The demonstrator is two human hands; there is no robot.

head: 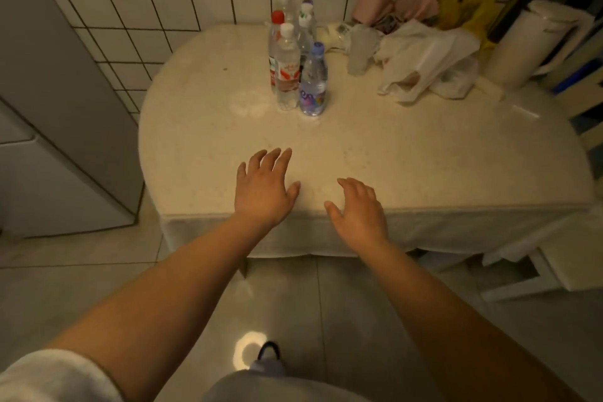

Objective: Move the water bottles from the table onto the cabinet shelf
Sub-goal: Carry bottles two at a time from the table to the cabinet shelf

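Several clear water bottles stand in a cluster on the cream table (202, 140), toward its back middle. Nearest me are a short bottle with a purple label and blue cap (313, 83) and a taller white-capped bottle with a red label (287, 70). Behind them a red-capped bottle (275, 39) and more bottles (306, 23) reach back to the tiled wall. My left hand (264, 188) and my right hand (359, 212) hover palm down over the table's front edge, fingers spread, holding nothing, well short of the bottles. No cabinet shelf is in view.
A white plastic bag (427, 62), a frosted cup (359, 49) and pink and yellow bags (408, 0) crowd the table's back right, beside a white thermos jug (528, 46). A grey fridge (49, 127) stands at left, a white stool (554, 258) at lower right.
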